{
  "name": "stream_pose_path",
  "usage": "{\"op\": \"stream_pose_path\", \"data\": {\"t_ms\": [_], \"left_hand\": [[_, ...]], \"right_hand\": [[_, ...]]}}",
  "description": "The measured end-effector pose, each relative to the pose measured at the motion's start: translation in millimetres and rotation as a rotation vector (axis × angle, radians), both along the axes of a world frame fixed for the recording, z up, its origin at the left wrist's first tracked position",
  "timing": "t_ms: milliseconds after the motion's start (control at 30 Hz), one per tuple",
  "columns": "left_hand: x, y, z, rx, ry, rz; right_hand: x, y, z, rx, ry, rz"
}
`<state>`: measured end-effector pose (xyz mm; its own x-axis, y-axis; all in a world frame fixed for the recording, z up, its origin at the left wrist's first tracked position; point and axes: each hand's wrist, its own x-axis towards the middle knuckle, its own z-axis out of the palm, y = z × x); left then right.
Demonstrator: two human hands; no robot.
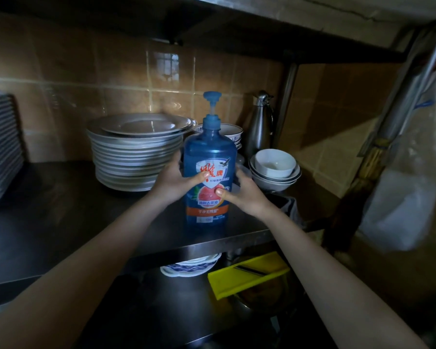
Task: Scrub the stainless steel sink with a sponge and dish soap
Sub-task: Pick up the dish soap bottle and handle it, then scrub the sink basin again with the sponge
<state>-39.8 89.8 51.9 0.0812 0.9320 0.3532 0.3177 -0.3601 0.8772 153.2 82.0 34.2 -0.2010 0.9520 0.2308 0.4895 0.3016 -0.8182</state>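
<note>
The steel shelf (61,210) carries everything in play. A stack of plates (134,157) stands at the back, on the left. The soap bottle (209,152) stands just in front of the plates, close to the shelf's front edge. Whether its base rests on the steel or is just off it, I cannot tell. Nested bowls (275,167) sit to its right, close by.

The bottle's long axis is upright, with the pump (212,96) on top and the label facing the person. It lies dead ahead, between the two arms, so neither side is nearer. The left grip (171,182) clasps the bottle's left flank with its thumb across the label. The right grip (244,195) clasps the right flank a little lower, its thumb on the label too.

No sink or sponge is in view, so scrubbing has likely not begun. The next move probably calls for drawing the bottle toward the body, kept upright, clear of the plates and bowls.
</note>
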Motion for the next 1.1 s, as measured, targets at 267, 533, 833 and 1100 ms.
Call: {"op": "stream_pose_path", "data": {"t_ms": [267,533,833,1100], "left_hand": [[13,-44,-16,0.355,0.122,0.243],[68,-84,-29,0.400,0.275,0.099],[161,-130,-86,0.333,0.703,-0.151],[261,-182,-134,0.328,0.938,-0.409]], "right_hand": [[24,-49,-24,0.074,-0.202,-0.211],[77,-126,-51,0.024,-0.408,-0.331],[173,-237,-92,-0.090,-0.536,-0.531],[250,-340,-145,-0.170,-0.621,-0.757]]}}
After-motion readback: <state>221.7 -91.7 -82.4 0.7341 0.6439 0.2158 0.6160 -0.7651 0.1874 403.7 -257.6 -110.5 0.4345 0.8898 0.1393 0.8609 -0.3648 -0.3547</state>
